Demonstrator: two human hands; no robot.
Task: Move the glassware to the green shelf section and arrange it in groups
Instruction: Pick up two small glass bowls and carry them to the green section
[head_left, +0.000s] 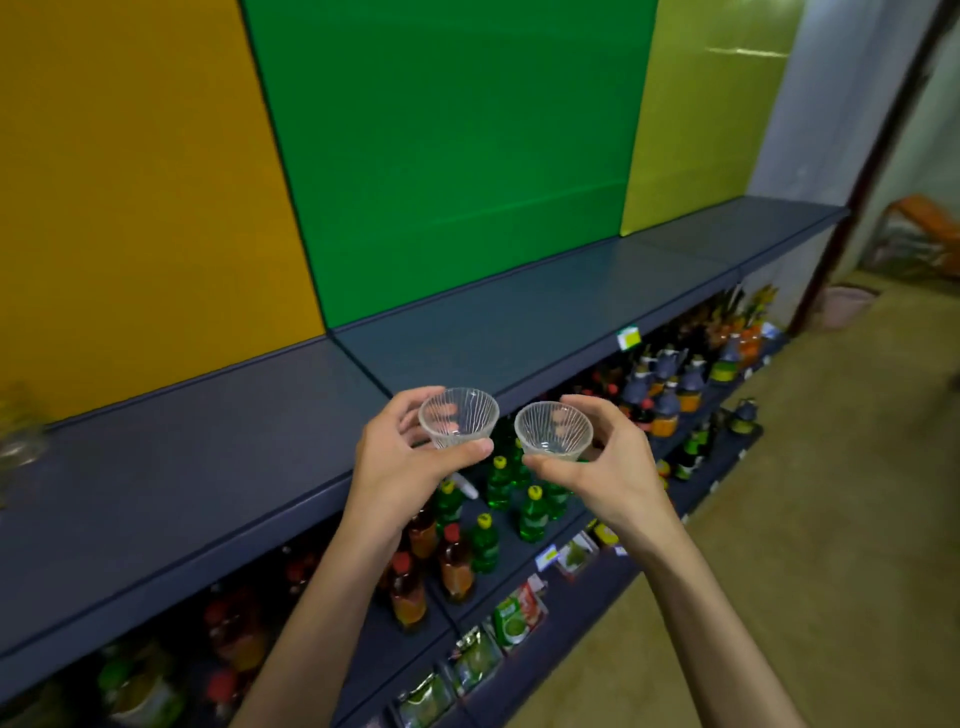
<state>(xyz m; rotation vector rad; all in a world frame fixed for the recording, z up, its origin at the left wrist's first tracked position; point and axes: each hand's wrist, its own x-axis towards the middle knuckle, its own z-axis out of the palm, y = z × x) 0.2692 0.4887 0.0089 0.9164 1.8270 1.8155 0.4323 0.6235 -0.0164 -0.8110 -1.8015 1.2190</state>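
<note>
two small clear ribbed glass bowls up in the air, side by side, rims open to the camera; the left glass bowl sits in the left hand, the right glass bowl in the right hand; the rims are just beside each other, and whether they touch i cannot tell; each is pinched low, thumb under the near wall, fingers curled round the far side, showing pink through the glass; a light grasp near the base, which i'd judge keeps the rims free for setting down upright; one per hand, likely so they land as a pair; both hover just in front of the edge of the dark blue-grey shelf below the green back panel, not yet over it; that stretch carries no glassware so far; a blurred bit of glass waits far left under the yellow panel; below, green bottles and orange ones on the lower shelves.
</note>
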